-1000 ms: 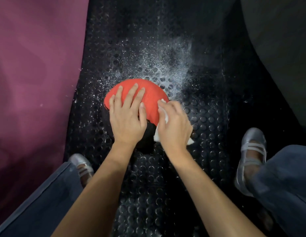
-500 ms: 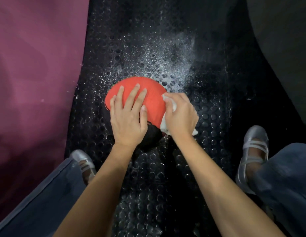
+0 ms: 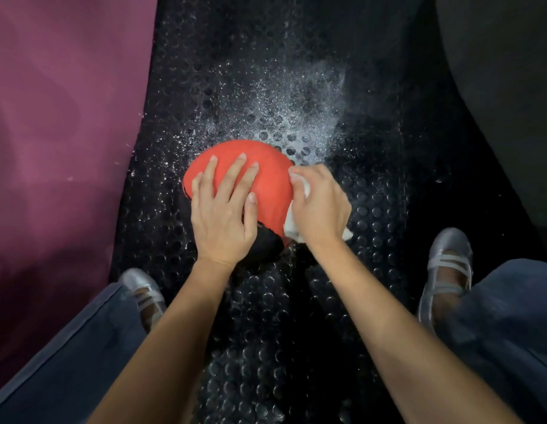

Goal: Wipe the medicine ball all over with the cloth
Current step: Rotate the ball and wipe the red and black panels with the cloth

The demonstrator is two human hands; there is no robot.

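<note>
Nearest the camera, two dark denim trouser legs (image 3: 61,356) frame the bottom corners, and a silver strapped shoe (image 3: 446,270) stands on the right side, with its twin (image 3: 143,289) on the left, both planted on the black studded rubber mat (image 3: 266,332). Two bare forearms reach forward between them.

The left hand (image 3: 223,215) lies flat on the medicine ball (image 3: 266,179), its fingers (image 3: 232,175) straight and spread across the red panel and the thumb laid alongside; it presses down to steady the ball and does not curl round it. Just beside it, the right hand (image 3: 319,203) is bunched round a white cloth (image 3: 292,223), fingers curled and gripping the wad, and pushes it against the ball's right flank where the red panel curves away. A tail of cloth pokes out below the wrist.

The ball sits on the mat between the feet, a little forward of them. Its upper surface is red; a black panel shows at the near underside, below the left palm.

Beyond the ball, a fan of white powder or fine droplets (image 3: 284,111) speckles the mat; which it is cannot be told. A maroon surface (image 3: 61,117) lies at the far left and a dark one (image 3: 504,87) at the far right.

As a judgement, the wiping is under way but far from finished: the cloth is working only the right side, the top is covered by the steadying hand, and the far side and the underside resting on the mat cannot be reached without turning the ball.
</note>
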